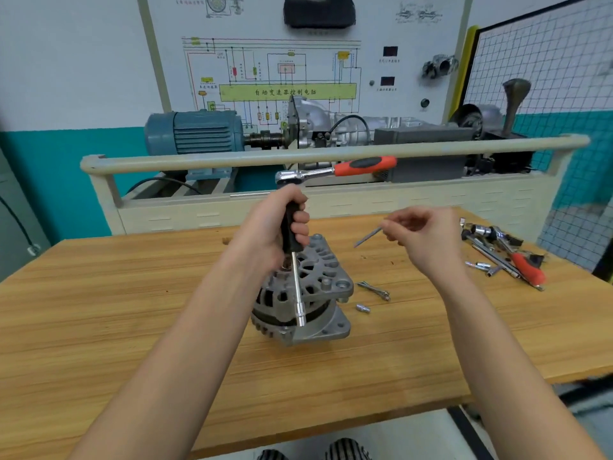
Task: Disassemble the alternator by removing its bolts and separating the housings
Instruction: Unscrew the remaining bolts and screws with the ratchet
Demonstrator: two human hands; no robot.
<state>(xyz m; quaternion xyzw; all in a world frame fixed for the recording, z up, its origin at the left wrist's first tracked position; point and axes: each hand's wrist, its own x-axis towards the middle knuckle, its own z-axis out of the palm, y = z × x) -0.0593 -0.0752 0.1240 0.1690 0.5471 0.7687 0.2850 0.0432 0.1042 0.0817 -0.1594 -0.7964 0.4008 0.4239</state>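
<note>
Left hand (282, 224) grips black handle of socket driver (296, 280), ratchet (335, 171) on top, socket down on alternator (303, 293) standing mid-surface (132, 293). Right hand (421, 237) pinches long bolt (368, 236), raised beside alternator. Loose bolts (376, 289) just right; tools (504, 254) far right.

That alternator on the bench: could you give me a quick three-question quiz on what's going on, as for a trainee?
1. True or false: the left hand grips the black extension handle under the ratchet.
2. What do the right hand's fingers pinch: A) a long bolt, B) a socket, C) a cable?
3. Where do the removed bolts lie relative to the alternator?

Key: 1 true; 2 A; 3 on the table, to its right.
</note>
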